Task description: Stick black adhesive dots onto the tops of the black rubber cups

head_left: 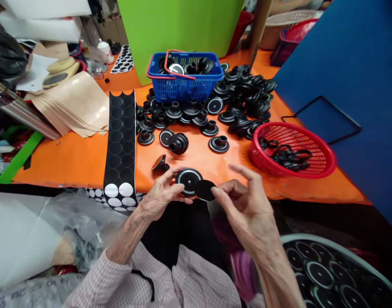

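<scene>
My left hand point(160, 193) grips a round black plastic part point(190, 176) by its edge, its flat face with a pale ring turned up toward me. Between thumb and finger, my right hand point(244, 199) pinches a thin black round sticker point(205, 191), which overlaps the lower right edge of the part in view; I cannot tell whether they touch. Just beyond lie loose black parts, one on its side point(178, 143) and one with an orange-brown face point(159, 163). To the left, a black sticker sheet point(120, 128) hangs over the table edge, with white blank circles at its near end.
A blue basket point(186, 85) with similar parts stands at the back amid a heap of black parts point(247, 94). On the right, a red basket point(292, 147) holds black rings. Brown paper sheets point(77, 102) lie left. A tub of black discs point(321, 273) sits low at right.
</scene>
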### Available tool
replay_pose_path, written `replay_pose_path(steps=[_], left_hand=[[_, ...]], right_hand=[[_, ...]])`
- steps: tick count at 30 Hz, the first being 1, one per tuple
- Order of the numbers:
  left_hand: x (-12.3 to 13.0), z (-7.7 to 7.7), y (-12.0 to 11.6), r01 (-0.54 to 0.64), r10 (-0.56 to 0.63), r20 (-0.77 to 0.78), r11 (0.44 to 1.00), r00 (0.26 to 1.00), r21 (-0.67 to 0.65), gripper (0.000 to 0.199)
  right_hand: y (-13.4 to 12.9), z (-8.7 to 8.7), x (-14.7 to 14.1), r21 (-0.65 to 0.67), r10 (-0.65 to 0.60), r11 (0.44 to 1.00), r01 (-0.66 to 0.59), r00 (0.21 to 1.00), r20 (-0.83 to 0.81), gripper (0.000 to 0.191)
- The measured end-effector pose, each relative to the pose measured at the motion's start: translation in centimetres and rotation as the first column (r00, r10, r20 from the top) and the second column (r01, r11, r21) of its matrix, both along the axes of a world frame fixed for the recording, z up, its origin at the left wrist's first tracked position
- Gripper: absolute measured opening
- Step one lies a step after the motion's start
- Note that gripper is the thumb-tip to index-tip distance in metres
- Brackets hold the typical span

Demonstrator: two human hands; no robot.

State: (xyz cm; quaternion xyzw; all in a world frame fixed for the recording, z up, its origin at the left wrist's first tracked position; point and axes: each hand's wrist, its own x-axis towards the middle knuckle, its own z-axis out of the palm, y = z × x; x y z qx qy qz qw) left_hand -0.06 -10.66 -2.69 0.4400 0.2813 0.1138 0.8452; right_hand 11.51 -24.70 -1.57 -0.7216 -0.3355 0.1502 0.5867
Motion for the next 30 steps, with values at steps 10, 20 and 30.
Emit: replay_pose_path(steps=[10, 20, 30], left_hand=[[-1.1, -0.3, -0.1, -0.022, 0.021, 0.029, 0.999, 0.999, 0.039, 0.048], [-1.4, -0.2, -0.3, -0.032, 0.031, 0.020, 0.999, 0.999, 0.009, 0.053], [-1.3, -0.8, -0.5, -0.069, 0.069, 0.030, 0.997, 0.997, -0.024, 0.053]], right_hand=[[1.8, -2.0, -1.2, 0.044, -0.032, 0.998, 0.052, 0.929, -0.368, 0.025], [3.4, -3.1, -3.6, 0.058, -0.153, 0.981, 0.186, 0.920, -0.362, 0.026], [3.5, -3.8, -3.8, 0.064, -0.148, 0.980, 0.186, 0.911, -0.385, 0.023]])
